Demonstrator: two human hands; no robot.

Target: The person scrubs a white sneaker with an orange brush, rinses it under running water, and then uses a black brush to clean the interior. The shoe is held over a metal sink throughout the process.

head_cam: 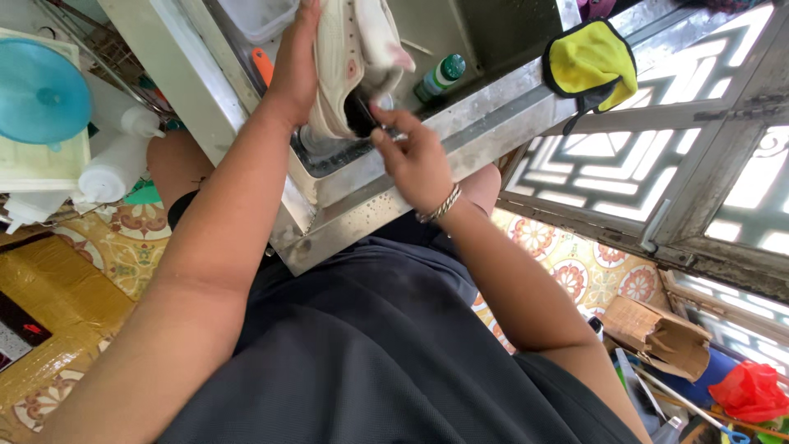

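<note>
Looking down from head height, a person stands at a steel sink (pixel 493 123) with both hands over its near rim. Their left hand (pixel 294 70) is wrapped around the side of a white sneaker (pixel 349 57), holding it above the basin. The shoe's long axis runs away from the body, one end reaching the top edge of the frame, where it is cut off; which end is toe or heel is hard to tell. Their right hand (pixel 415 156), a silver bracelet (pixel 440 205) at its wrist, has its fingers pinched around a small dark object (pixel 362 113) pressed against the shoe's near end; what that object is cannot be made out.

Beyond the right hand, inside the sink, a green-capped bottle (pixel 441 76) lies on its side. Further right of that hand, a yellow mitt with black edging (pixel 592 66) hangs on the sink's edge. Left of the left hand stand white squeeze bottles (pixel 115 164) and a round turquoise lid (pixel 41 90). Low to the right of the person, a crumpled brown paper bag (pixel 657 333) and a red plastic bag (pixel 752 390) sit on the patterned tile floor (pixel 567 263).
</note>
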